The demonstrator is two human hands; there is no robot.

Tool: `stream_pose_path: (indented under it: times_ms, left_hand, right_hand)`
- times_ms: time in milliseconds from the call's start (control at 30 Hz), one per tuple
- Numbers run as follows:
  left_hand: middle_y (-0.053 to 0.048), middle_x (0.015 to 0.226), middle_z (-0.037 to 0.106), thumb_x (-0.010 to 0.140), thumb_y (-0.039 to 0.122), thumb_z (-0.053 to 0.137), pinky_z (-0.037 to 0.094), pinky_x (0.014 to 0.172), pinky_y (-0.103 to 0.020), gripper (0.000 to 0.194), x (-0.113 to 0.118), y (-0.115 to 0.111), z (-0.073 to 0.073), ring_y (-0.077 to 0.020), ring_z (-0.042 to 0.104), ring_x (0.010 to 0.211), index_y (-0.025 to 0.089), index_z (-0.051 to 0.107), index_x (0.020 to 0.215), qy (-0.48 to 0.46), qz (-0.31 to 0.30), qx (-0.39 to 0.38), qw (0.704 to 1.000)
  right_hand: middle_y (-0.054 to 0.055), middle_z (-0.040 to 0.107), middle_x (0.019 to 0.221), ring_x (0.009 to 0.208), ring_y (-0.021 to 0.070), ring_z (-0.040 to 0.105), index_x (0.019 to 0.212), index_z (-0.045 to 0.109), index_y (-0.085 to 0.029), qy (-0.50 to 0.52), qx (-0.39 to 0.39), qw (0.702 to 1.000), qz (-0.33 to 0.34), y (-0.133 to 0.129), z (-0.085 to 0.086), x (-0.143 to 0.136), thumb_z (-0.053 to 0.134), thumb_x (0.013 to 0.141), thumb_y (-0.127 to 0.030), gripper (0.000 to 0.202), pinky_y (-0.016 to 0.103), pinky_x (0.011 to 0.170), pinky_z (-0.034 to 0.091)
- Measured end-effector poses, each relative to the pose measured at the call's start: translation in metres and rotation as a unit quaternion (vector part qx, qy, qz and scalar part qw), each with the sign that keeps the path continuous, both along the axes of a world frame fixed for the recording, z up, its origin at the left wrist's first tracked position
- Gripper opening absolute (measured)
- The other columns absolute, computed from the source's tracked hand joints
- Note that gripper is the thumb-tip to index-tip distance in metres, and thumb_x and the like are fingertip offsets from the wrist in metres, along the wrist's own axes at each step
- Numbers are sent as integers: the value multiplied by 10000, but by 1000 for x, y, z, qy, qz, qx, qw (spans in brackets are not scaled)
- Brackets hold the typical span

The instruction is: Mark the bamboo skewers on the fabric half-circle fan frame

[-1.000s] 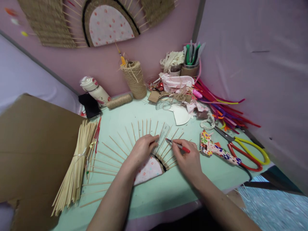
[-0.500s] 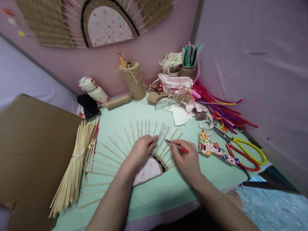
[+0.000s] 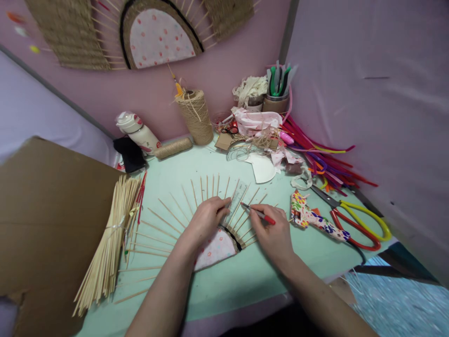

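A clear ruler [image 3: 238, 195] lies slantwise over thin wooden sticks [image 3: 163, 220] that fan out from a half-circle piece [image 3: 216, 250] covered in pink dotted fabric. My left hand [image 3: 206, 216] pinches the ruler's left edge between thumb and fingers, its forearm covering part of the fabric. In my right hand [image 3: 275, 234] is a red pen [image 3: 268, 219], gripped like a writing tool. Its dark tip points left, close to a stick just right of the ruler; whether it touches the stick I cannot tell.
Left stand a bundle of sticks [image 3: 108, 243] and a cardboard sheet [image 3: 45, 206]. At the back are a twine spool [image 3: 196, 117] and a bottle [image 3: 138, 133]. Right lie large scissors [image 3: 365, 215], a flowered glue gun [image 3: 315, 219] and pipe cleaners [image 3: 319, 145]. A similar finished-looking piece [image 3: 161, 40] hangs behind.
The whole view has shifted very slightly. Both hands, the ruler and the pen keep practically the same positions on the table.
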State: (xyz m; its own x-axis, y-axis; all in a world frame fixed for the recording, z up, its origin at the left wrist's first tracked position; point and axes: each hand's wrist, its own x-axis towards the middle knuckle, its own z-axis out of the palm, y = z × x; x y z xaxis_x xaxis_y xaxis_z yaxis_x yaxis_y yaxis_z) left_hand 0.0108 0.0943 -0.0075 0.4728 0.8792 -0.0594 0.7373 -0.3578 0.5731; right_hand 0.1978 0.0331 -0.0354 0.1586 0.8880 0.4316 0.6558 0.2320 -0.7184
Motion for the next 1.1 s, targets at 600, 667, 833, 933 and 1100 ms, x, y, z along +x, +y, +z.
stream_pose_path:
  times_ms: [600,667,833,933,1100]
  left_hand:
    - [-74,911,689,873,212,557,460,798,-306,308,-1,0,0,-192,608,847,189,680,1154,-36,35,-3,999]
    - [-71,931,695,869,208,565,462,808,-301,308,-2,1,1,-182,610,850,186,679,1155,-66,60,9,996]
    - [-64,910,698,860,220,587,474,801,-295,308,-3,2,1,-175,616,851,177,681,1151,-98,81,31,991]
    - [-64,923,698,857,232,587,473,817,-307,304,-2,1,1,-180,617,862,192,687,1141,-102,70,26,992]
    - [-59,891,683,841,239,572,460,786,-301,331,-2,-2,6,-171,596,814,174,675,1148,-144,87,-5,986]
  right_hand:
    - [25,691,792,771,178,612,872,631,-197,37,29,999,-25,-3,0,0,558,885,-253,93,338,776,430]
    - [25,689,788,772,180,610,866,636,-196,43,30,998,-27,-4,1,1,565,879,-252,91,338,767,436]
    - [19,686,754,754,179,610,863,643,-196,69,47,996,-39,-8,4,1,563,878,-242,94,344,758,439]
    - [19,682,736,727,180,611,860,641,-202,71,67,994,-44,-14,8,3,559,877,-233,89,352,748,441]
    - [41,704,816,781,193,637,984,634,-206,41,92,994,-30,-9,24,23,554,886,-211,127,366,765,458]
